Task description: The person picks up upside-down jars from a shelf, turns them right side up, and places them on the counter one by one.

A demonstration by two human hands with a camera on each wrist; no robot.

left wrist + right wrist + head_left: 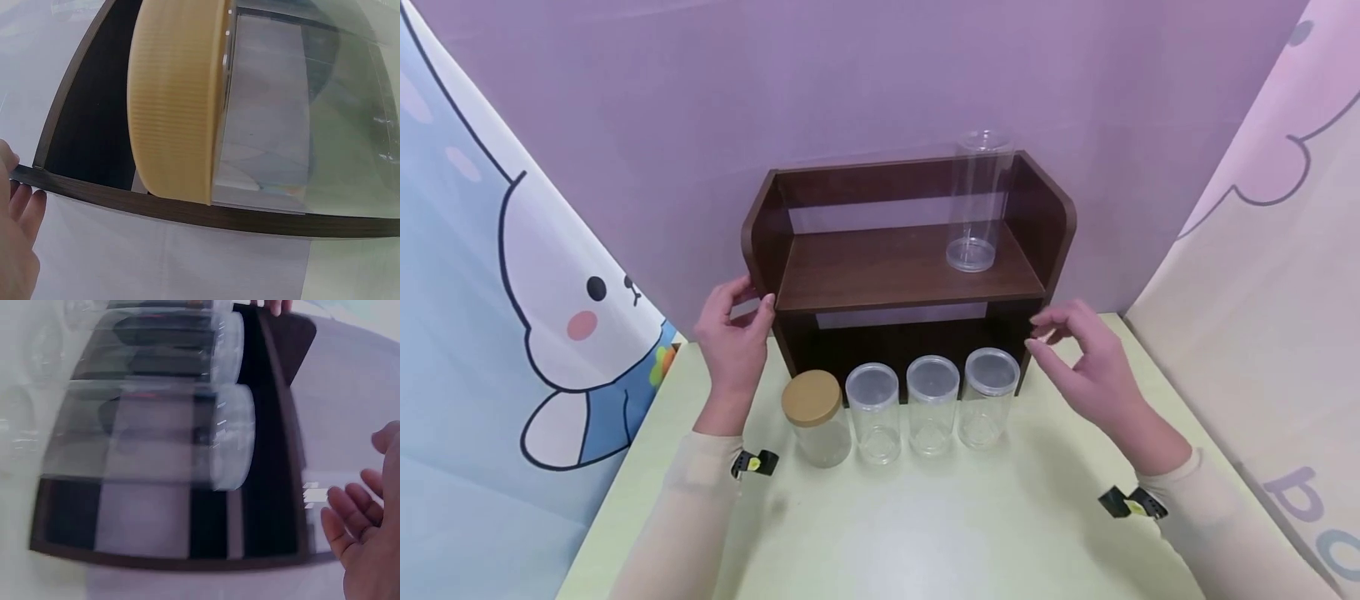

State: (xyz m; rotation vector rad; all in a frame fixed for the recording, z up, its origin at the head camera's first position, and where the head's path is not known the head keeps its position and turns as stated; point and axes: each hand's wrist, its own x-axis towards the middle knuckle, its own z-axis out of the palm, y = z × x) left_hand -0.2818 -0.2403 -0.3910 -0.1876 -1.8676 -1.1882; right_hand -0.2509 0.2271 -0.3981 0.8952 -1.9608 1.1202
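Note:
A dark brown two-tier wooden shelf (880,267) stands on the table. My left hand (733,346) pinches the front edge of its left side panel, thumb on one face and fingers on the other; the left wrist view shows the fingers (31,212) beside the panel. My right hand (1086,362) is beside the right side panel, its fingers loosely bent and holding nothing. In the right wrist view a gap separates those fingers (353,512) from the panel. A tall clear cylindrical jar (977,200) stands at the right of the upper tier.
Before the shelf stand a clear jar with a tan lid (812,398) and three clear jars with translucent lids, the left (872,387), middle (933,379) and right (992,372). The pale green table (895,533) extends in front. Purple cloth (880,75) hangs behind, with printed cloths at both sides.

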